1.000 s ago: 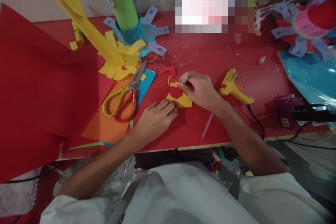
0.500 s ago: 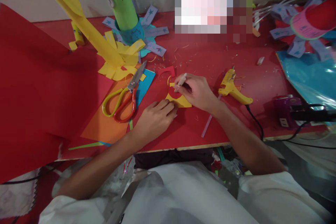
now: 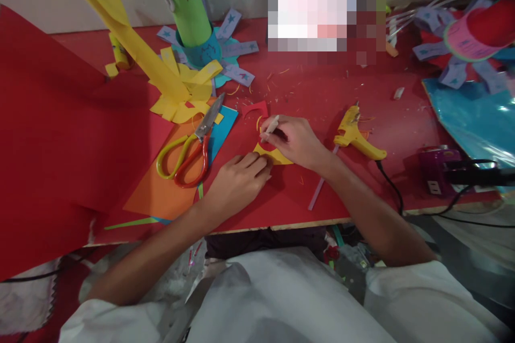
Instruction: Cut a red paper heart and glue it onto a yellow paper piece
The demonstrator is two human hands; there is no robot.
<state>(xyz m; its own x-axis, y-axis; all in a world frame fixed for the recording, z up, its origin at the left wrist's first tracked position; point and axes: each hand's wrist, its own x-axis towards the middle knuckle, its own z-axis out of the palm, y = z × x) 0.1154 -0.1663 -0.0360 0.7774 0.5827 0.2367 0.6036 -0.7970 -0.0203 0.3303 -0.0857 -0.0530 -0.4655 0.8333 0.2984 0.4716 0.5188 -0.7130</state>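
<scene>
In the head view, my right hand (image 3: 295,141) pinches a short white pen-like stick (image 3: 273,123), its lower end hidden behind the fingers. The stick's tip is over a round red piece (image 3: 265,145) lying on a small yellow sheet (image 3: 279,158). My left hand (image 3: 242,172) rests with fingers laid down at the sheet's lower left edge, holding nothing between them. Just above the hands lies a red paper offcut (image 3: 255,107) with a curved cut-out. Large scissors (image 3: 198,142), with one yellow and one red handle, lie left of my left hand.
A yellow glue gun (image 3: 356,134) with a cord lies to the right, near a purple box (image 3: 438,171). Paper flowers stand behind: a yellow one (image 3: 169,86), a green tube (image 3: 191,10) and a pink-ringed one (image 3: 466,35). Orange paper (image 3: 161,193) lies left.
My right hand has shifted slightly left with the white stick, covering more of the red piece's upper part. My left hand stays in place.
</scene>
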